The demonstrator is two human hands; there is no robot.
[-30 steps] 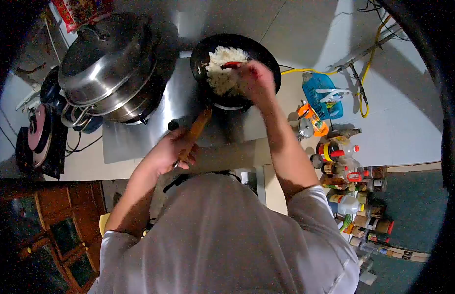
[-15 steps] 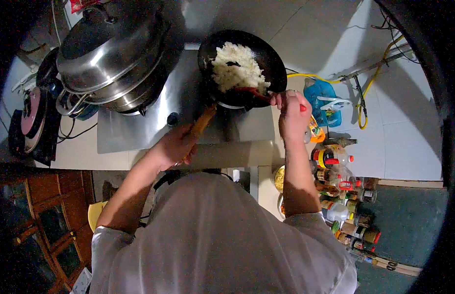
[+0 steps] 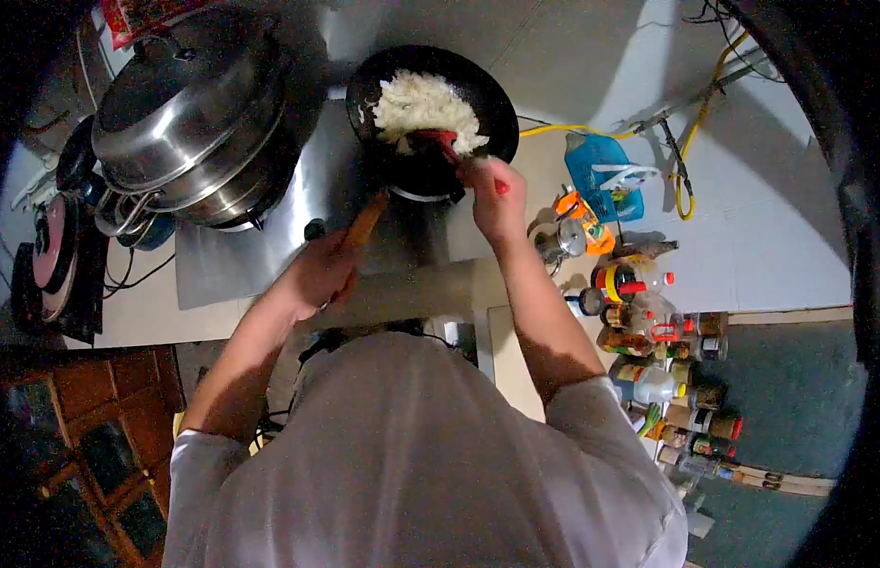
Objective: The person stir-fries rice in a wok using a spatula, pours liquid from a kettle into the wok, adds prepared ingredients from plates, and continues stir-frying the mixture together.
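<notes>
A black wok point(image 3: 492, 95) rests on the steel stove, with a clump of white rice point(image 3: 421, 102) along its far side. My left hand point(image 3: 326, 270) is closed around the wok's wooden handle point(image 3: 367, 218). In my right hand point(image 3: 497, 194), fingers wrapped round, is a red spatula point(image 3: 442, 140) whose head lies against the near edge of the rice. The tip of its red grip shows past my fist.
A large lidded steamer pot point(image 3: 194, 123) stands left of the wok. To the right are a blue basket point(image 3: 591, 170), a steel pitcher point(image 3: 561, 239) and several bottles and jars point(image 3: 653, 383). A yellow hose point(image 3: 691, 151) runs along the wall.
The camera view has shifted, so the wok appears further left. My right hand has moved left over the wok's near edge, and the spatula head has gone from the right side toward the middle.
</notes>
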